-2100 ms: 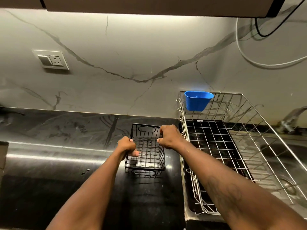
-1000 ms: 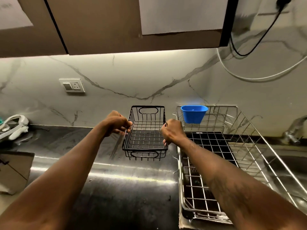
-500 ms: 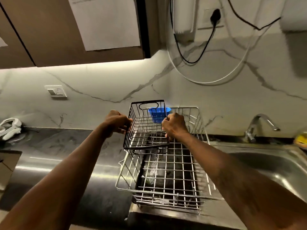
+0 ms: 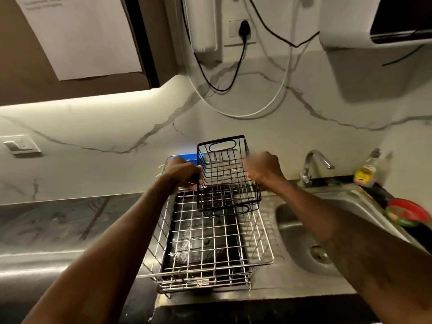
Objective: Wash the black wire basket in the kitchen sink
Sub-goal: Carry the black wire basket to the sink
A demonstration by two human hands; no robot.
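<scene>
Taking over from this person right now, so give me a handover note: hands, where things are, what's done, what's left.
Left hand: grips the left side of the black wire basket.
Right hand: grips its right side; motion-blurred.
Basket: empty, tilted, in the air above the steel dish rack, just left of the sink.
Faucet: no water seen running.
Done: basket is lifted and close to the sink.
Left: bring it over the sink, run water, wash it.
</scene>
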